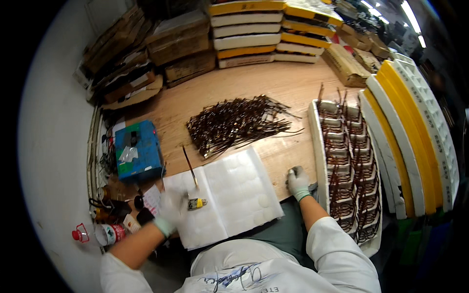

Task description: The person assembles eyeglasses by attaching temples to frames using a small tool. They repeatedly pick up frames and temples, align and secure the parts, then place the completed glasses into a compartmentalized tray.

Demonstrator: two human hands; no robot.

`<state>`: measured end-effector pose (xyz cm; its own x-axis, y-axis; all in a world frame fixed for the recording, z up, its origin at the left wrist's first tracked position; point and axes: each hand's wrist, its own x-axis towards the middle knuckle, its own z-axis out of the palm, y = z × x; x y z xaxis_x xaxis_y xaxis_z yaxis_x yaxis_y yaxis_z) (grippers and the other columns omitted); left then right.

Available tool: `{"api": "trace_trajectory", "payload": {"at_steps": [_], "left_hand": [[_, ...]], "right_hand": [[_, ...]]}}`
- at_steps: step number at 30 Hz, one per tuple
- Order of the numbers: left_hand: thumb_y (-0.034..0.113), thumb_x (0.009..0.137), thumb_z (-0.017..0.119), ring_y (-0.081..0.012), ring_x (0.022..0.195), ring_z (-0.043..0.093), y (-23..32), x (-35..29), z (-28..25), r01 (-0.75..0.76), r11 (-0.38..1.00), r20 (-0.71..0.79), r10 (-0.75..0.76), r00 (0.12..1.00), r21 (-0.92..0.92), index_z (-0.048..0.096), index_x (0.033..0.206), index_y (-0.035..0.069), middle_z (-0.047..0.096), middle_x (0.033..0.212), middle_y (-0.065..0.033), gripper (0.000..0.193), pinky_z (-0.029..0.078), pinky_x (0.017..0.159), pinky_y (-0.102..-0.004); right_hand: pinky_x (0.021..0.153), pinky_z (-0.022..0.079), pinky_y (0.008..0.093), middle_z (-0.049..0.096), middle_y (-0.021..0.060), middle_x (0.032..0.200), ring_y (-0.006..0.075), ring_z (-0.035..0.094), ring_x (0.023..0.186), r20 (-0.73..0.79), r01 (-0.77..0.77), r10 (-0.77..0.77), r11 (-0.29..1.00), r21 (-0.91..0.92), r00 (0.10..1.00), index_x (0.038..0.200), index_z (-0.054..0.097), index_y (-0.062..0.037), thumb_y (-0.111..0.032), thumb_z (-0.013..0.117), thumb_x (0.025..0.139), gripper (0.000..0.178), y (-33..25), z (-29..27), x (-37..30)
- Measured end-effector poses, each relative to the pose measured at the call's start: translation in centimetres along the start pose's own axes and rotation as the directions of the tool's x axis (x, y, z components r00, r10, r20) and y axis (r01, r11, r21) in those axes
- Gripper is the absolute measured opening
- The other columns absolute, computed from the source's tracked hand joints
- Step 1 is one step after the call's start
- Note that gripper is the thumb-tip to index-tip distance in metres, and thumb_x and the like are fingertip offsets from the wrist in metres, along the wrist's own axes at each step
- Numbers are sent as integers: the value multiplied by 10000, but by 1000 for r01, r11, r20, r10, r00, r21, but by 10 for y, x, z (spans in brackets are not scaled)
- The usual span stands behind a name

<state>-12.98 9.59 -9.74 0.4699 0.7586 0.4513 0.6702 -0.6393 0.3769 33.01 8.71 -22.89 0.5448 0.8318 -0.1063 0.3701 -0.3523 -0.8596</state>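
A wooden tabletop [171, 110] carries an opened white sheet [239, 195] with a fold down its middle; it looks thin and light, likely to slide or crease, so it would best be taken by an outer edge. Right of the sheet stands a long white tray [317, 146] of brown wire coils [337, 183], probably springy and prone to snagging. Beyond the sheet's far edge lies a heap of dark wire parts [234, 122], and beyond its far-left corner, a blue box [139, 151]. The gloved left hand [172, 210] is over the sheet's left side (too blurred to tell how far its fingers open or whether they hold anything). The gloved right hand [297, 182] rests just right of the sheet, fingers curled; whether it grips something is unclear. On the sheet's left half lies a slender brush [189, 163], seemingly stiff, best pinched at its dark handle. Just nearer is a small yellow-and-black piece [196, 203], probably light and firm, easily pinched across its long sides.
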Motion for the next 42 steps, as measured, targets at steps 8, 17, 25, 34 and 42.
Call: {"api": "trace_trajectory", "payload": {"at_steps": [8,17,25,34,42], "left_hand": [[34,1003,494,-212,820,730,147,-40,-26,266,705,95,-273,957,-657,510,1130,-39,721,930,-185,147,592,764,-342],[140,1056,463,-127,696,621,148,-24,-10,411,474,244,-376,894,-778,514,1155,-45,647,837,-93,217,532,662,-264],[183,1067,447,-102,588,583,142,-41,-27,493,465,244,-497,833,-735,546,1060,-23,621,715,-60,229,478,557,-251],[138,1060,481,-107,633,534,154,-43,-58,495,446,236,-518,822,-746,600,1097,-25,587,775,-50,205,447,582,-253],[155,1064,485,-116,594,515,179,-26,-44,450,506,294,-360,885,-736,598,1210,-36,555,701,-30,266,412,554,-260]], "right_hand": [[614,509,292,631,58,810,140,588,663,216,-91,42,971,222,976,1267,617,20,-122,552,994,315,-55,-29,-42],[787,546,289,692,98,1037,150,677,943,261,363,-628,686,631,733,1253,612,-21,-2,685,936,326,-197,15,-225],[629,470,254,622,31,877,79,570,728,643,-56,-385,830,555,662,1032,629,-9,-196,640,989,192,-224,27,-208],[660,507,358,675,136,788,213,624,685,805,132,-439,897,423,400,1034,664,46,-206,655,943,268,-241,16,-198],[740,491,460,668,238,841,422,628,813,694,464,-532,829,311,485,879,675,17,-232,655,893,250,-230,-36,-203]]}}
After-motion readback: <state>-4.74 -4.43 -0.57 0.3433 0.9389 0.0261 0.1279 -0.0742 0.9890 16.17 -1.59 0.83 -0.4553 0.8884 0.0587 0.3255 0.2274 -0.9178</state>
